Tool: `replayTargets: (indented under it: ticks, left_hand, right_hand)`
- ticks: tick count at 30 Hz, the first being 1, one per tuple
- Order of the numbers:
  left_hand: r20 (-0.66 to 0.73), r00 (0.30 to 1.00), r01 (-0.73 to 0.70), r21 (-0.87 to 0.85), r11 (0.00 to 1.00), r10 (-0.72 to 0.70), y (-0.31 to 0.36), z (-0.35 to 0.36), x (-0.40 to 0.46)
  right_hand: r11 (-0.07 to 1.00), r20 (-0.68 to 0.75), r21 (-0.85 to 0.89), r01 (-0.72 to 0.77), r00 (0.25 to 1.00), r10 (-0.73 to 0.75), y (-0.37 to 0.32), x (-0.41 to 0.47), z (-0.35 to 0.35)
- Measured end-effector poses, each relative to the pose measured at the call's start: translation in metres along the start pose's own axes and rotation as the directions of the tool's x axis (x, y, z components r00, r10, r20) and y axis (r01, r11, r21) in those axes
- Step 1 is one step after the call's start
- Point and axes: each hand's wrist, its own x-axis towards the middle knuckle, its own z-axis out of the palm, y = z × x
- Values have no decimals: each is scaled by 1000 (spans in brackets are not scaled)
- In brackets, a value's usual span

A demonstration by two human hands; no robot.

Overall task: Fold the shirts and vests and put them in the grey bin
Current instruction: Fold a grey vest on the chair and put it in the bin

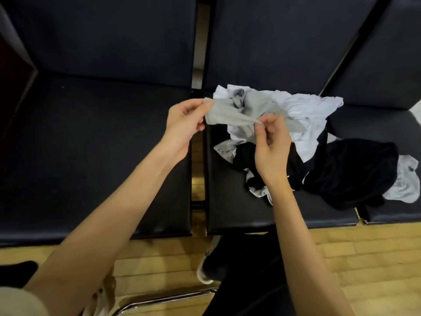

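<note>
- The left hand pinches one edge of a grey garment between thumb and curled fingers, above the gap between two black seats.
- The right hand pinches another part of the same grey garment between thumb and forefinger; its other fingers are loosely curled beneath.
- The grey garment is stretched between both hands and lifted off the heap, its far end trailing back into the pile; whether it is a shirt or a vest cannot be told.
- The pile of clothes lies crumpled on the middle seat and spills rightward across the gap onto the next seat.
- In the pile, white garments sit at the far side, black garments toward the near right, and a pale grey piece pokes out at the right edge.
- The left seat is a black padded cushion with a matching backrest behind it.
- The grey bin does not appear in this view.
- No brand, label or readable writing shows on any garment or seat.
- Below the seats lies a wooden floor, with a dark shoe with a white sole and a chrome bar near the bottom.
</note>
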Motion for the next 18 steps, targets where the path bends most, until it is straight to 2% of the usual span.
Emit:
replayTargets:
  ticks: [4, 8, 13, 16, 18]
  left_hand:
    - [-42, 998, -57, -88, 995, 53, 23, -23, -52]
    - [56, 975, -218, 104, 970, 213, 59, -49, -93]
    - [147, 922, -386, 252, 887, 360, 100, -77, -129]
    - [104, 855, -507, 369, 779, 508, 114, -84, -143]
    - [23, 797, -567, 377, 733, 604, 123, -88, -151]
  right_hand:
    - [991, 74, 85, 101, 991, -107, -47, -16, -1]
    - [977, 89, 141, 159, 981, -172, -90, -22, 0]
    - [951, 83, 255, 173, 976, -200, -145, -25, 6]
    - [935, 122, 312, 170, 968, -217, -174, -30, 10]
    - [924, 162, 349, 155, 961, -222, -191, -33, 13]
